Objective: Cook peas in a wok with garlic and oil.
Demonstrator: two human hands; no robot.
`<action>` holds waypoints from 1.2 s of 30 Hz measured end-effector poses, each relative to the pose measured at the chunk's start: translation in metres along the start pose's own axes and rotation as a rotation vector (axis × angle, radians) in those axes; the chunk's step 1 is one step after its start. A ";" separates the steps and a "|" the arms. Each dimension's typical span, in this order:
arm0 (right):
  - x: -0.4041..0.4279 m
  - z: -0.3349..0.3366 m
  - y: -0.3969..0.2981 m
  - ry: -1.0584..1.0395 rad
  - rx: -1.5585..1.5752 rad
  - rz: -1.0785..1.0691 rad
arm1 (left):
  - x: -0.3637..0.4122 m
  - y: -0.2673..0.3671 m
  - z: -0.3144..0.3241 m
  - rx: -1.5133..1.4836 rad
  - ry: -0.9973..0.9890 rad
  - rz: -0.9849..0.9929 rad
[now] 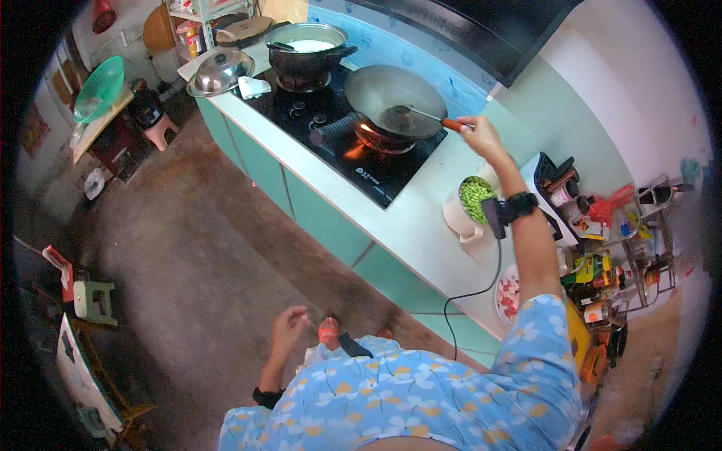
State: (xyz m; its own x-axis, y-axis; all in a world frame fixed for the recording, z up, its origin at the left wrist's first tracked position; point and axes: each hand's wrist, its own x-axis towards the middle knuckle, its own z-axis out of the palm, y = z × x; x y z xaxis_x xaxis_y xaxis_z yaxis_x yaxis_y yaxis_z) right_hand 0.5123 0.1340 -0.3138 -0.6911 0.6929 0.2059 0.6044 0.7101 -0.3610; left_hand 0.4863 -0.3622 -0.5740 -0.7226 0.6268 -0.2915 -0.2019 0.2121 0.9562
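My right hand [479, 133] grips the wooden handle of a metal cooking utensil [424, 114], whose head rests low inside a wok [369, 84]. Orange flame shows beneath the wok on the black glass gas hob [361, 176]. My left hand [291, 325] hangs over the floor beside my body, its fingers curled; whether they touch is not clear. Nearer me on the worktop stands a white container of green peas [478, 191], close to my right forearm. A bowl of cut pink meat [509, 293] sits by my right sleeve, partly hidden by it.
A dark pot of whitish liquid [302, 67] stands on the far burner, with a steel lid [220, 72] and a white cloth [254, 87] beside it. Bottles and jars [592, 276] crowd a rack at right. A cable runs from my right wrist across the worktop edge.
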 end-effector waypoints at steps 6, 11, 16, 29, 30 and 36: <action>0.033 0.062 -0.027 0.151 0.124 0.044 | -0.016 0.005 -0.008 0.102 0.043 0.003; 0.022 0.075 -0.010 0.096 0.099 0.036 | -0.028 -0.001 -0.010 -0.017 0.081 -0.112; -0.048 0.084 0.002 -0.019 0.362 0.099 | -0.024 0.004 -0.001 0.004 0.051 -0.196; -0.193 0.137 0.125 0.798 0.060 0.531 | 0.008 0.021 0.021 0.017 -0.144 -0.082; -0.197 0.134 0.125 0.840 -0.029 0.638 | 0.008 0.017 0.018 0.001 -0.143 -0.085; -0.196 0.128 0.140 0.166 1.270 0.837 | 0.005 0.028 0.013 0.013 -0.164 -0.120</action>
State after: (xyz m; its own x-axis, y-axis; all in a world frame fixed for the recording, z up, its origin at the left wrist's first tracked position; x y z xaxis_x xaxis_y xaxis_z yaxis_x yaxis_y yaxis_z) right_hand 0.6818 0.0822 -0.5209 -0.2320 0.8945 -0.3821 -0.0017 -0.3932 -0.9194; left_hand 0.4857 -0.3429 -0.5492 -0.5761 0.7099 -0.4052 -0.2712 0.3017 0.9140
